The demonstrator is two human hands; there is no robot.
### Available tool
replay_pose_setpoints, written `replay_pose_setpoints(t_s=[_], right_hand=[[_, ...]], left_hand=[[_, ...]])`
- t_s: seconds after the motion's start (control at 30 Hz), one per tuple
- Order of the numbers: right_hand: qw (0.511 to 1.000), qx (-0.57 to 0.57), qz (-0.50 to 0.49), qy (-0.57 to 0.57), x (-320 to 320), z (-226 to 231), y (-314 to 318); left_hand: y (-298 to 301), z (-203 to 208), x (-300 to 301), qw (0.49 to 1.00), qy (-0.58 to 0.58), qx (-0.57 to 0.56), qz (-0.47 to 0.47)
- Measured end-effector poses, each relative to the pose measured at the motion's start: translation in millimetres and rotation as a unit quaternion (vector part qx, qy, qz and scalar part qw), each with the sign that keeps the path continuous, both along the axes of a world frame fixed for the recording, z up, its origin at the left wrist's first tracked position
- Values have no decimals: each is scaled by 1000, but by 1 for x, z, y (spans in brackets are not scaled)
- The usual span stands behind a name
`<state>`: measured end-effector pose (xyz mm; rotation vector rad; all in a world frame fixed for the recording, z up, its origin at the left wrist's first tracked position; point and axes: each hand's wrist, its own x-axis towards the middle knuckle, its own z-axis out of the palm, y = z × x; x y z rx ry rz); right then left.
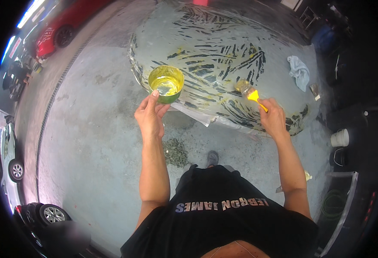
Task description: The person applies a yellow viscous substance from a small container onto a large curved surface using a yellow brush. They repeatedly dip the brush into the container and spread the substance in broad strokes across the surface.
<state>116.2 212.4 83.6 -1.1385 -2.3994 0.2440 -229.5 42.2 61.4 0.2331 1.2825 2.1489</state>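
Note:
My left hand [151, 112] grips a small green bowl [169, 97] by its near rim, thumb over the edge. The bowl's inside is smeared yellow, with something pale and shiny at the bottom. In my right hand [273, 116] is a paintbrush [253, 95] with a yellow handle, its bristles pointing away and to the left. The bristles are over or on a large grey panel [163, 36], and I cannot tell whether they touch. Dark streaks and yellow smears cover much of the panel's surface. A pale sheet [193, 112] hangs along its near edge.
A light blue cloth [298, 72] lies at the panel's right end. White buckets [340, 138] stand at the right. Dark speckled debris [175, 152] lies on the floor near my shoe [212, 159]. A red car [47, 43] is far left, with a black car [40, 219] lower left.

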Motion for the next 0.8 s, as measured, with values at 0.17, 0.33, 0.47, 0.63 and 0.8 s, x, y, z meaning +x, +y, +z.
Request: replay_pose_setpoints(t_s=[0.17, 0.33, 0.47, 0.63, 0.8], right_hand=[[997, -67, -9, -32, 12, -17, 2], [996, -74, -15, 43, 49, -17, 11], [997, -44, 17, 63, -15, -14, -3], [997, -60, 33, -22, -34, -19, -20], [999, -4, -15, -45, 4, 4, -13]], left_hand=[[10, 4, 8, 1000, 2, 3, -13], [10, 0, 8, 1000, 10, -10, -17], [24, -1, 20, 999, 17, -19, -31], [31, 2, 30, 998, 27, -34, -45], [25, -6, 23, 998, 27, -43, -31]])
